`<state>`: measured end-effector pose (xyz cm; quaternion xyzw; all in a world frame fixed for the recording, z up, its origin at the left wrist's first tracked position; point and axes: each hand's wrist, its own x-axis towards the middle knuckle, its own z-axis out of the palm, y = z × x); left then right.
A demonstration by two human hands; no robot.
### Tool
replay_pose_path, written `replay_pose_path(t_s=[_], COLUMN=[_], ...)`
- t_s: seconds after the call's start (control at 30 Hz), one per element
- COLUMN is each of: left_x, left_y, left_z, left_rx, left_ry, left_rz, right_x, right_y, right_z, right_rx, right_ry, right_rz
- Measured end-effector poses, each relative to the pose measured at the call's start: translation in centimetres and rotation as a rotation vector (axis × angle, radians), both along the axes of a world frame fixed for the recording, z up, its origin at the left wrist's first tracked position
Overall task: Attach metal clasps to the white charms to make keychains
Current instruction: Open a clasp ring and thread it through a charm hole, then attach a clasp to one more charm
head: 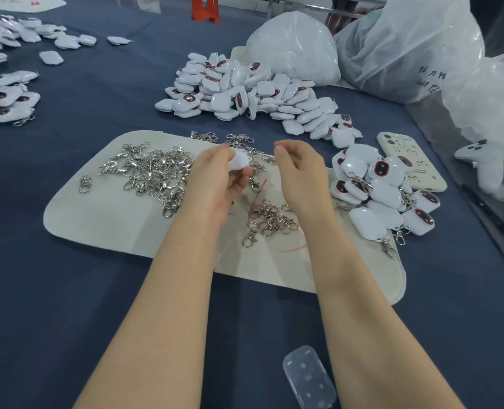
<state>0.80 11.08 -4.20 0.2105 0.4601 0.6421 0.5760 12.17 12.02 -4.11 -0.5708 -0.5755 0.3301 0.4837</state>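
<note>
Head view: the left hand (218,175) half hides a glossy white charm (239,162), pinched in its fingertips above the pale felt mat (97,219). The right hand (299,169) curls just beside it, thumb towards forefinger; whether it holds anything cannot be told. Shiny metal clasps (147,171) lie tangled on the mat. Crinkled plastic bags (298,42) are cut off at the frame's edge.

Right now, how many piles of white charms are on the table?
4: far-left pile, left-edge pile, centre pile behind the mat, right pile beside the phone. More may lie off-frame.
</note>
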Motion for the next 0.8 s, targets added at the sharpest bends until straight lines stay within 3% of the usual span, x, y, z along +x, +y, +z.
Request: replay_pose_path(t_s=[0.1,0.17,0.23,0.4,0.5,0.6,0.7,0.8], left_x=[0.6,1.0,1.5,4.8,8.6,12.1,13.2,12.5], left_y=[0.0,0.0,-0.1,1.1,1.9,1.5,1.5,2.4], left_z=[0.3,0.5,0.5,1.8,2.4,2.5,2.5,2.7], left_rx=[0.076,0.129,0.163,0.114,0.125,0.200,0.201,0.133], left_ry=[0.301,0.522,0.620,0.570,0.548,0.786,0.808,0.639], left_rz=[-0.071,-0.072,-0.048,-0.005,-0.110,-0.277,-0.275,-0.162], right_x=[0.1,0.5,1.3,3.3,5.2,7.6,8.4,7.1], right_y=[-0.3,-0.4,-0.4,-0.2,0.1,-0.1,0.0,0.9], right_z=[0.7,1.2,1.7,2.9,3.2,2.9,2.3,2.4], right_rx=[-0.063,-0.080,-0.080,-0.069,0.032,-0.018,-0.082,0.152], right_ry=[-0.037,-0.084,-0.084,0.017,-0.056,-0.217,-0.378,-0.421], right_rz=[0.199,0.246,0.245,0.089,-0.267,-0.599,-0.700,-0.670])
